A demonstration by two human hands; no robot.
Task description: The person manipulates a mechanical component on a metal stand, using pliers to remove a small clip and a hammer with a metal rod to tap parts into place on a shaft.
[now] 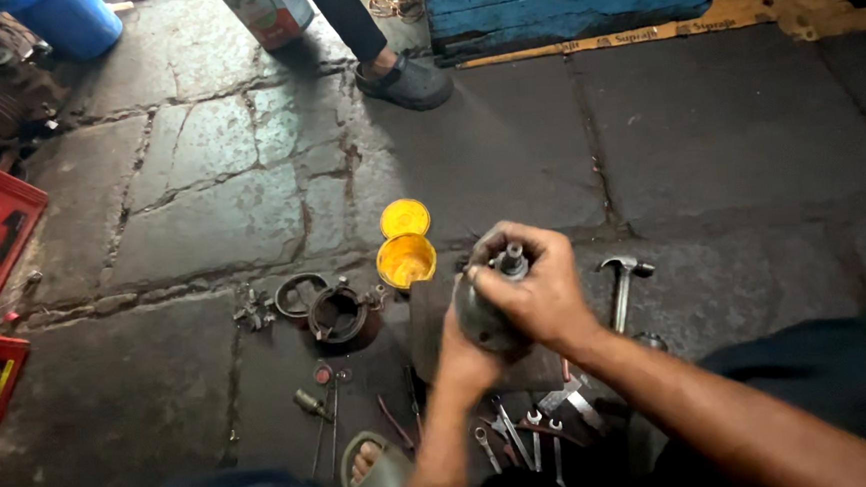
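From the head camera, the right hand [536, 287] is clamped over the top of a dark metal motor part [486, 318], fingers wrapped around its upper shoulder just below a short pale shaft stub [511, 260] that pokes up between thumb and forefinger; the left hand [463, 360] cups the same part from beneath, its fingers mostly hidden behind the body, so how far they close cannot be told beyond that they bear on its underside. The part is held clear of the stone floor [708, 146], above a dark flat block [428, 324] that lies just under the grip. By its look it is solid, stiff and fairly heavy for its bulk, greasy and likely slick, so the rounded body wants a full two-handed wrap as here, not a pinch on the thin stub. Just left of the grip stand an open yellow tin [406, 261] and, beyond it, its yellow lid [404, 217]; further left lies a dark round housing [338, 314]. To the right of the grip rests a hammer [622, 287], and below it, toward the person, a scatter of spanners [525, 438]. Well beyond the grip another person's grey shoe [405, 83] stands on the floor
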